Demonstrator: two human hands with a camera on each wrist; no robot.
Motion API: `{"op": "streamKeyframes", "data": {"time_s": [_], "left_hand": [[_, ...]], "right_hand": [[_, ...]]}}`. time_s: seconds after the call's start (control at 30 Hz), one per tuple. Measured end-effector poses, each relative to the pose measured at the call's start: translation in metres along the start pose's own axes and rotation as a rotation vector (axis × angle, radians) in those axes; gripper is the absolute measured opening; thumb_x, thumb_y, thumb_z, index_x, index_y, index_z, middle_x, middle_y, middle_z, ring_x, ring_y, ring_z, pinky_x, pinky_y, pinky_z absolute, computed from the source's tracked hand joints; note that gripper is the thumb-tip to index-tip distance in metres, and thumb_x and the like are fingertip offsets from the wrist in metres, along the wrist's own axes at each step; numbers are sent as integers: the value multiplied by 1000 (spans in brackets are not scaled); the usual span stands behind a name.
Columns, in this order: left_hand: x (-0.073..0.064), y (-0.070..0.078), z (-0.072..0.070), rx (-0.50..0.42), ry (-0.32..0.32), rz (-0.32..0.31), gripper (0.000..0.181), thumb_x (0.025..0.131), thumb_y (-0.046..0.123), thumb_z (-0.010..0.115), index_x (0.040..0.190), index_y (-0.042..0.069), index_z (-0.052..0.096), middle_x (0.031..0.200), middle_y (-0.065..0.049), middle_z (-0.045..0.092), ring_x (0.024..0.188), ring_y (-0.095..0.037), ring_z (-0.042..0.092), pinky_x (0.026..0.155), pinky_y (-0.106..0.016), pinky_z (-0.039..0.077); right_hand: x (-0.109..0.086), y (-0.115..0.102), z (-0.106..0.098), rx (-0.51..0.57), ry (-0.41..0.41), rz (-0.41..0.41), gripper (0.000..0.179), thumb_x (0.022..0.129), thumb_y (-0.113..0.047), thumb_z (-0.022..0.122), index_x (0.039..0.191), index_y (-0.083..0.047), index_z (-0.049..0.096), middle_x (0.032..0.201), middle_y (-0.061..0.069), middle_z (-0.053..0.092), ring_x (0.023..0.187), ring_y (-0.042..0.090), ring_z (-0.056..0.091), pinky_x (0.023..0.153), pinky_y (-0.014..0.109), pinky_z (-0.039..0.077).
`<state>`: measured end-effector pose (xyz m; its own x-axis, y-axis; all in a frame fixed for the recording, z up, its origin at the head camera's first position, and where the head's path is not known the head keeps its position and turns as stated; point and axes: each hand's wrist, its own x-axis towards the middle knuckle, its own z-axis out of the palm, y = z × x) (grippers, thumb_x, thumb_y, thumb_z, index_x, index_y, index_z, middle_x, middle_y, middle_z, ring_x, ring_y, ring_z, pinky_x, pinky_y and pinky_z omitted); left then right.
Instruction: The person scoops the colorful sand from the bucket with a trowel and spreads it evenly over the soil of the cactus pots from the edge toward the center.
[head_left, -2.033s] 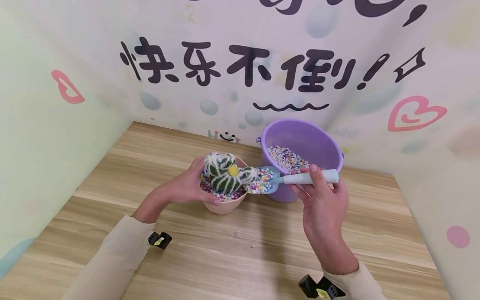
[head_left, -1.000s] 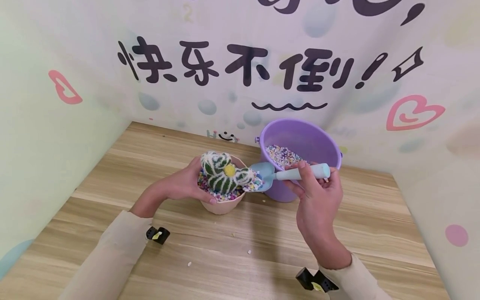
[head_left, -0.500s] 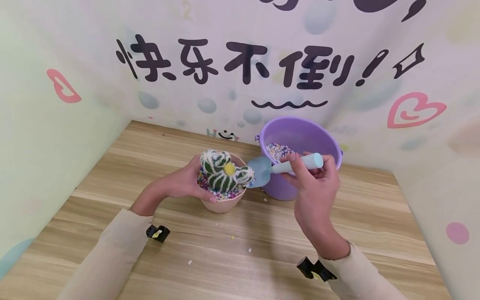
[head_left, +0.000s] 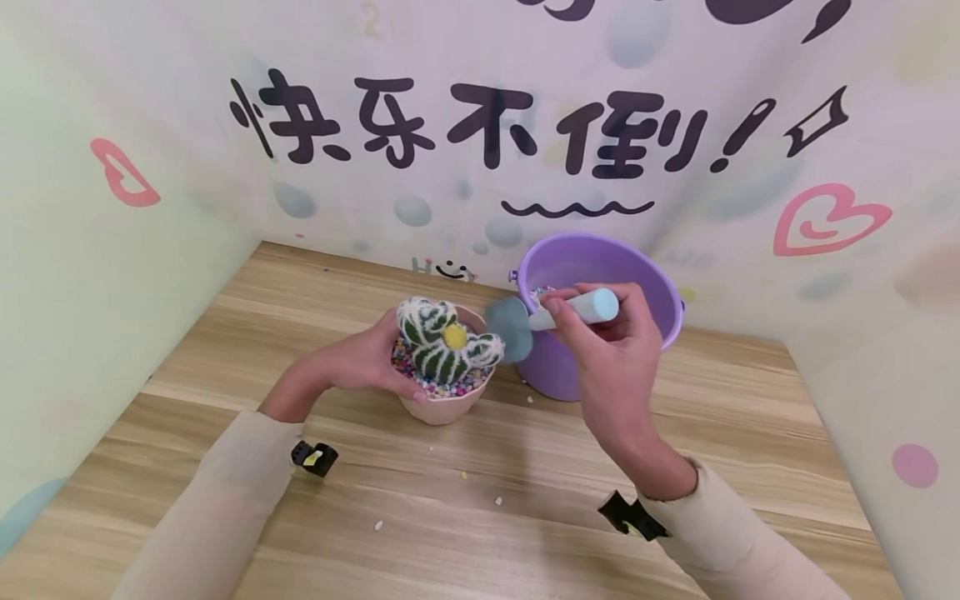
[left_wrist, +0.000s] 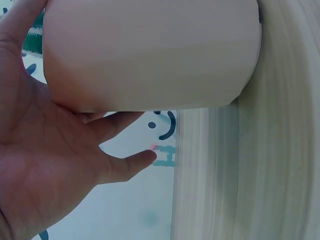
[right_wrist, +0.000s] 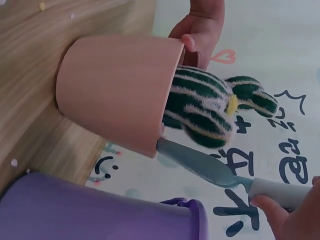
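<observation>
In the head view my left hand (head_left: 370, 360) grips the pale pink flowerpot (head_left: 448, 410) at its left side, thumb at the front rim. From the pot rises a green cactus (head_left: 442, 363) with white fuzzy stripes and a yellow tuft, ringed by coloured pebbles (head_left: 455, 388). My right hand (head_left: 618, 367) holds a light blue hand trowel (head_left: 510, 330) by its handle, blade tilted at the pot's right rim. In the right wrist view the blade tip meets the rim of the flowerpot (right_wrist: 115, 90). The left wrist view shows the palm beside the flowerpot's wall (left_wrist: 150, 60).
Behind the trowel stands a purple bucket (head_left: 551, 371), with coloured pebbles (head_left: 542, 294) inside, partly hidden by my right hand. Several stray pebbles lie on the wooden table (head_left: 420, 500). A printed wall (head_left: 480, 50) closes off the back.
The trowel has tipped up and its load of pebbles has slid off toward the pot; its blade now looks bare. Several pebbles have dropped onto the table. My left hand keeps its grip.
</observation>
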<state>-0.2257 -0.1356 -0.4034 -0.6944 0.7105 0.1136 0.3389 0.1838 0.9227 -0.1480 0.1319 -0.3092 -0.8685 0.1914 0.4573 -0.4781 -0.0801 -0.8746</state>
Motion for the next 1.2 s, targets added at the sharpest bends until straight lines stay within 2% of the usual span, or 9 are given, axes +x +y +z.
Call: {"op": "streamKeyframes", "data": {"time_s": [0.2, 0.37, 0.47, 0.63, 0.7, 0.83, 0.93, 1.07, 1.2], "left_hand": [[1, -1, -5, -36, -26, -13, 91, 66, 10, 89, 138, 16, 33, 135, -5, 47, 125, -22, 49, 107, -41, 40], [-1, 2, 1, 16, 13, 41, 86, 69, 12, 88, 138, 16, 36, 133, -3, 48, 125, -21, 49, 107, -41, 41], [-9, 7, 9, 115, 104, 6, 87, 73, 19, 86, 142, 15, 33, 137, -8, 42, 128, -25, 43, 108, -48, 39], [-26, 23, 32, 270, 321, -218, 112, 75, 41, 82, 155, 13, 9, 153, -20, 16, 135, -38, 31, 108, -60, 33], [-27, 29, 44, 295, 401, -265, 119, 72, 46, 82, 156, 12, 5, 156, -21, 12, 135, -42, 33, 106, -61, 34], [-21, 36, 65, 373, 546, -324, 128, 64, 50, 86, 156, 14, 6, 157, -17, 14, 133, -43, 36, 104, -63, 36], [-15, 35, 78, 451, 625, -384, 134, 60, 57, 86, 156, 13, 5, 157, -17, 15, 135, -43, 34, 104, -66, 34], [-8, 31, 89, 493, 701, -429, 141, 55, 63, 86, 155, 8, 4, 156, -18, 17, 135, -42, 35, 105, -65, 33], [-3, 30, 93, 468, 746, -414, 139, 54, 60, 88, 155, 8, 7, 155, -19, 18, 135, -43, 35, 107, -63, 32]], "right_hand": [[12, 4, -1, -28, -85, -97, 24, 83, 3, 73, 102, 9, 58, 95, 11, 73, 87, 23, 71, 76, 30, 59], [29, -1, -12, 13, -9, -89, 27, 86, -4, 72, 106, 6, 58, 97, 17, 72, 88, 28, 71, 70, 34, 60], [43, -9, -25, 54, 60, -56, 31, 87, -9, 72, 108, 5, 55, 98, 22, 70, 91, 32, 70, 72, 39, 59], [70, -19, -50, 122, 147, -39, 30, 86, -11, 73, 107, 2, 55, 95, 26, 67, 86, 36, 70, 73, 44, 57], [81, -21, -58, 103, 158, -42, 31, 86, -12, 74, 107, 1, 55, 95, 24, 67, 84, 35, 71, 71, 42, 57], [100, -17, -74, -8, 131, -12, 31, 86, -15, 74, 108, -2, 56, 95, 18, 68, 84, 28, 72, 71, 34, 58], [113, -10, -82, -94, 83, 39, 27, 88, -16, 72, 106, -5, 55, 94, 14, 69, 84, 23, 71, 71, 28, 58], [128, 3, -91, -279, 12, 93, 22, 91, -20, 69, 105, -11, 54, 95, 7, 70, 85, 17, 71, 69, 24, 58], [138, 17, -95, -407, -68, 128, 20, 94, -23, 64, 107, -14, 53, 98, 3, 69, 90, 16, 69, 70, 23, 58]]}}
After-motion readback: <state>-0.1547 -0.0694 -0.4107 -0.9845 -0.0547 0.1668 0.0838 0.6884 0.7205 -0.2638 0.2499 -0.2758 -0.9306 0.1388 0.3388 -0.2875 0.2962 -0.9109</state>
